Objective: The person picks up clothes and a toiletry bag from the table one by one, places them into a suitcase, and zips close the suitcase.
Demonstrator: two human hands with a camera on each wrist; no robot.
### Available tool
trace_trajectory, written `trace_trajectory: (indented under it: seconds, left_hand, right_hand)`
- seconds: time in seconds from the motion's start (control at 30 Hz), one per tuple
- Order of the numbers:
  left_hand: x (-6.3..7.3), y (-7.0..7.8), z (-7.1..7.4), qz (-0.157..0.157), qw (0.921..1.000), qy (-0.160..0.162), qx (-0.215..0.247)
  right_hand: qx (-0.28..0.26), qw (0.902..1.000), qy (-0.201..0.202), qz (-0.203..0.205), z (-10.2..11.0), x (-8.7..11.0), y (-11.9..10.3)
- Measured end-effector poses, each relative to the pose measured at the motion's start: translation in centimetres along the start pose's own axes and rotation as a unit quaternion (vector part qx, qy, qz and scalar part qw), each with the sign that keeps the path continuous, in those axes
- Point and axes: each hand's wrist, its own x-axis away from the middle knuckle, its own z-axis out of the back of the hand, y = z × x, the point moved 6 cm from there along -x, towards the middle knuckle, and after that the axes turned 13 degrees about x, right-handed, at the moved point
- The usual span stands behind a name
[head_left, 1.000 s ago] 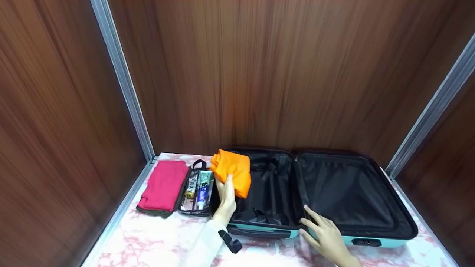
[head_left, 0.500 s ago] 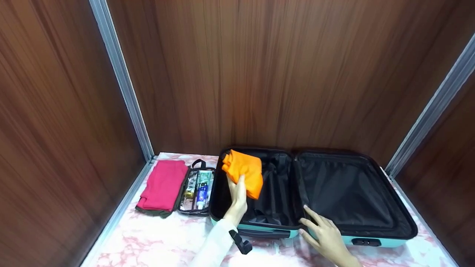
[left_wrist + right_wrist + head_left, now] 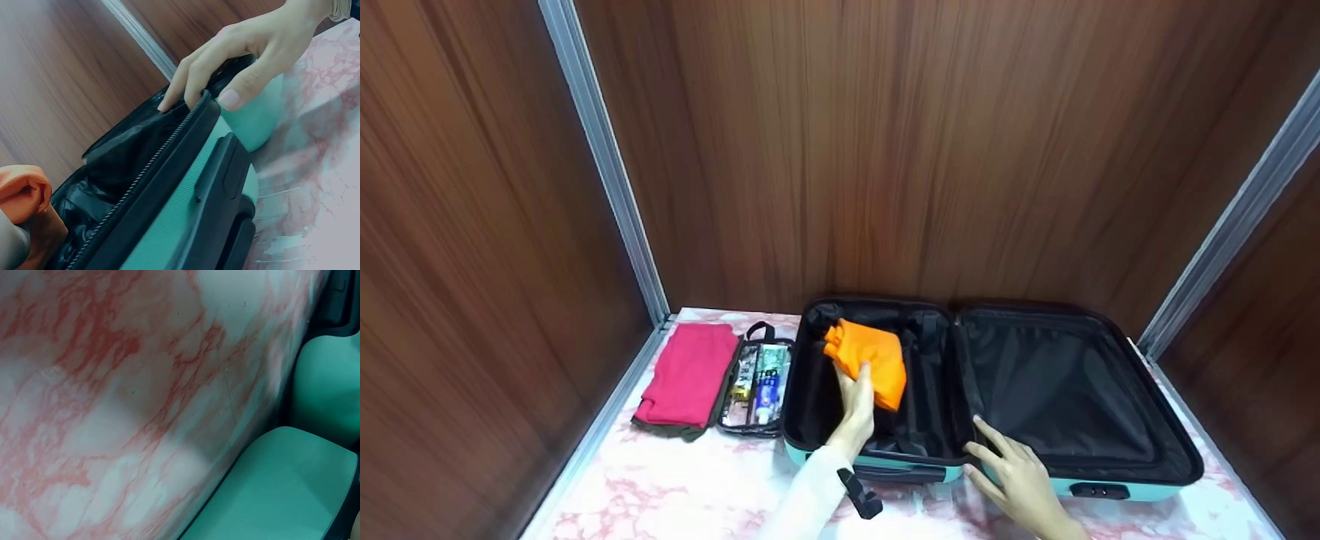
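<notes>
My left hand holds a folded orange cloth, thumb on the near side, inside the outline of the left half of an open black-lined suitcase. Its fingers behind the cloth are mostly hidden. At the left wrist view's lower left, part of the orange cloth shows beside the thumb. My right hand rests with spread fingers at the near corner where the two suitcase halves meet. In the left wrist view, the right hand has its fingers over the zipped rim and its thumb by the mint-green shell.
Left of the suitcase lies a clear-topped toiletry bag with tubes inside. Beside it, a folded pink garment lies on a dark green one. Wood-grain panels enclose the marbled table at the back and sides.
My left hand has carried the orange cloth rightward and then lower, from the suitcase's left edge to within its left half. My right hand has stayed at the corner.
</notes>
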Motion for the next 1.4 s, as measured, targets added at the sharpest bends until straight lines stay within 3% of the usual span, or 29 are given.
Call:
trace_trajectory:
  seconds: [0.2, 0.33, 0.57, 0.77, 1.03, 1.3, 1.4]
  left_hand:
    - [-0.4, -1.5, 0.0, 0.005, 0.9998, -0.008, -0.019]
    - [-0.7, -2.3, 0.7, 0.020, 0.9997, 0.005, -0.012]
    - [0.2, -2.9, 1.2, 0.093, 0.9956, 0.001, 0.013]
    - [0.9, -2.7, 1.9, 0.157, 0.9871, 0.023, -0.020]
    - [0.7, -2.2, 2.7, 0.155, 0.9828, 0.032, -0.095]
    - [0.9, -2.8, 2.5, 0.171, 0.9838, 0.000, -0.052]
    - [1.1, -3.0, 2.7, 0.179, 0.9820, -0.002, -0.060]
  right_hand:
    - [-0.003, 1.0000, -0.003, -0.005, 0.1, -0.1, -0.1]
    - [-0.002, 0.9999, -0.010, -0.007, 0.1, -0.1, 0.0]
    - [0.001, 0.9999, -0.010, -0.011, 0.2, -0.1, 0.1]
    - [0.002, 0.9999, -0.010, -0.005, 0.0, -0.1, 0.0]
    - [0.006, 1.0000, 0.001, -0.007, 0.0, 0.0, 0.0]
    - [0.010, 0.9999, 0.006, -0.003, 0.0, 0.0, 0.1]
    - [0.010, 0.9999, 0.001, -0.004, 0.0, -0.1, 0.1]
